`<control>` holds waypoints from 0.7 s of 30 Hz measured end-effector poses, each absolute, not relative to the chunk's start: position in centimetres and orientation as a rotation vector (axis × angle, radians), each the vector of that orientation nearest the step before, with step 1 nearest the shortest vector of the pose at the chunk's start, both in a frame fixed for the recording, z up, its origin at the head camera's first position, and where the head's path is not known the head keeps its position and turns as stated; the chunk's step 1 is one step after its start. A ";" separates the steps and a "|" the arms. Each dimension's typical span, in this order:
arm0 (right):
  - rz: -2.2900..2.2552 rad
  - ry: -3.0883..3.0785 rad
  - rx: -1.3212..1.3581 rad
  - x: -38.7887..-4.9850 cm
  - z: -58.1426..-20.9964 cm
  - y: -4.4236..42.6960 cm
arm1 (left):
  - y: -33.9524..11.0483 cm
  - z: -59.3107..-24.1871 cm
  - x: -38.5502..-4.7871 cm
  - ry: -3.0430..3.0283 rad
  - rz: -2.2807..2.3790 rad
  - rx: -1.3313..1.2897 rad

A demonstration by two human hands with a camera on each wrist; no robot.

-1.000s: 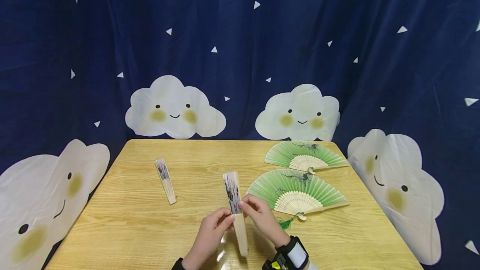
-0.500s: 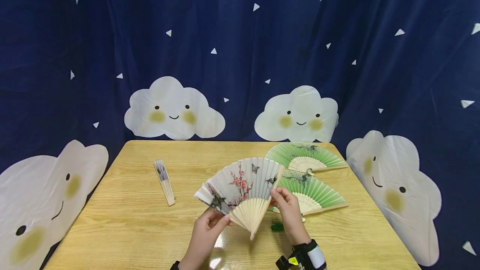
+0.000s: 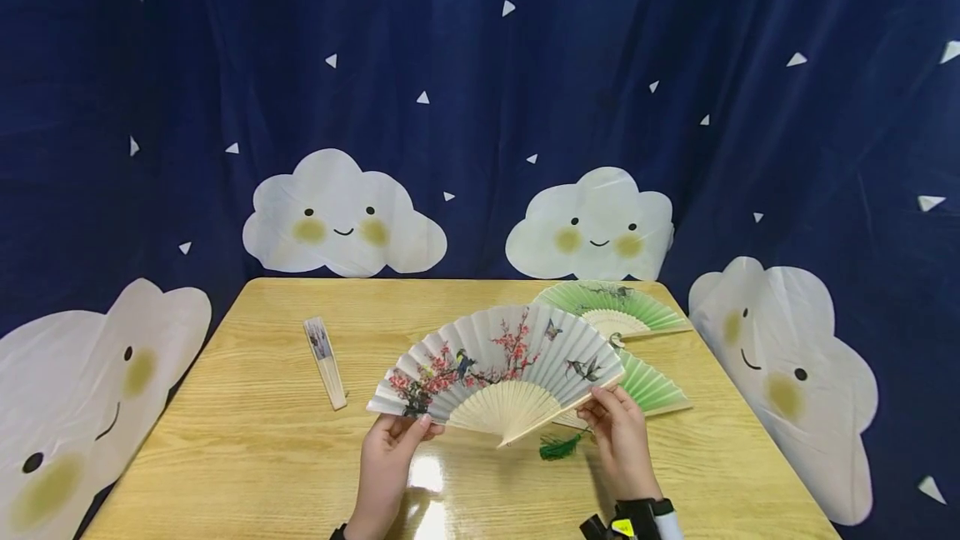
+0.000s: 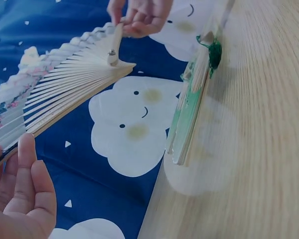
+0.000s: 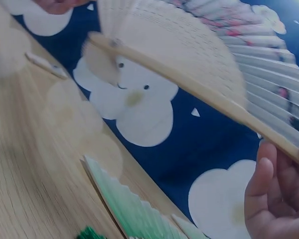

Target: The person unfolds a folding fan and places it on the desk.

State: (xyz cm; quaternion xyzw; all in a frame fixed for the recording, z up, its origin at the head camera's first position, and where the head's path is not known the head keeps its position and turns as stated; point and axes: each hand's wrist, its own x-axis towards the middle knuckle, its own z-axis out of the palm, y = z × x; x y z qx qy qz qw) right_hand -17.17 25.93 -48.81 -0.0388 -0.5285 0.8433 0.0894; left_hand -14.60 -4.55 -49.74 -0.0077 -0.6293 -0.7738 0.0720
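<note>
A white folding fan [image 3: 480, 348] with red blossoms, birds and a butterfly is spread wide above the table, its pale ribs meeting at the bottom. The left hand [image 3: 390, 461] pinches its left outer edge between thumb and fingers. On the opposite side, the right hand [image 3: 621, 440] pinches the right guard stick. In the left wrist view the pleated cloth and ribs of the fan [image 4: 65, 84] appear from the side, clear of the table. The right wrist view shows the right hand [image 5: 276, 194] at the outer end of the guard stick.
Two spread green folding fans, a far one [image 3: 600, 298] and a nearer one [image 3: 652, 386], lie at the right; the white fan partly covers them. A green tassel [image 3: 561, 446] hangs off the nearer one. A closed fan [image 3: 326, 362] lies at the left of the wooden table [image 3: 255, 457].
The white fan was folded a second ago and half spread half a second ago; now it is spread wide. The hands have moved apart, the left leftward and the right rightward.
</note>
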 end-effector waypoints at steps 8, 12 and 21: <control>2.593 -1.503 -0.048 -15.9 -49.4 28.1 | -5.0 -49.9 -14.5 -1.757 -2.388 0.112; 2.609 -1.526 0.010 -15.3 -49.4 29.2 | -5.1 -50.1 -14.6 -1.644 -2.452 0.167; 2.549 -1.675 0.084 -13.4 -49.6 31.9 | -6.3 -50.9 -14.3 -1.621 -2.528 0.155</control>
